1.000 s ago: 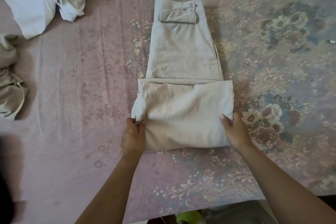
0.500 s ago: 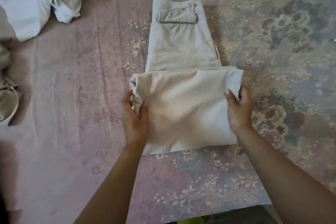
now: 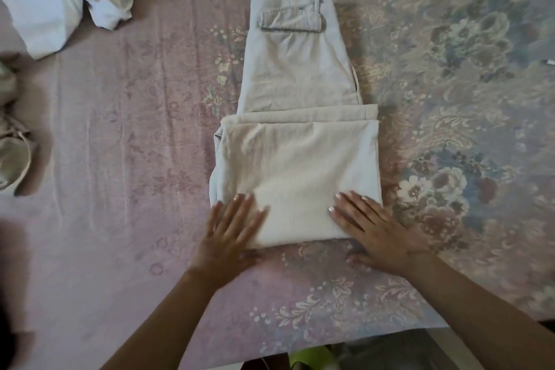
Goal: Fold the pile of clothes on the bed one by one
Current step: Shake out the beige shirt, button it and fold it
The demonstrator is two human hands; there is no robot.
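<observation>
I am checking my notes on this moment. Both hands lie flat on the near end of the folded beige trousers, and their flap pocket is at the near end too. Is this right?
Not quite. The head view shows the flap pocket at the far end of the beige trousers. The left hand and right hand do lie flat on the near end.

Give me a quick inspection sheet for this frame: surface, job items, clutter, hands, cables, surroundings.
Surface: bed sheet, pink with a floral print, lightly creased.
Job's things: beige trousers laid flat mid-bed, near end folded over the middle, back pocket flap at the far end; white garment bunched at far left, unfolded; beige garment crumpled at the left edge, partly out of view.
Clutter: small white object at the right edge, too small to identify.
Hands: left hand and right hand both flat, fingers straight, pressing the near edge of the folded trousers.
Cables: nothing seen.
Surroundings: floor below the bed edge, dark, with a yellow-green item, unclear.
</observation>
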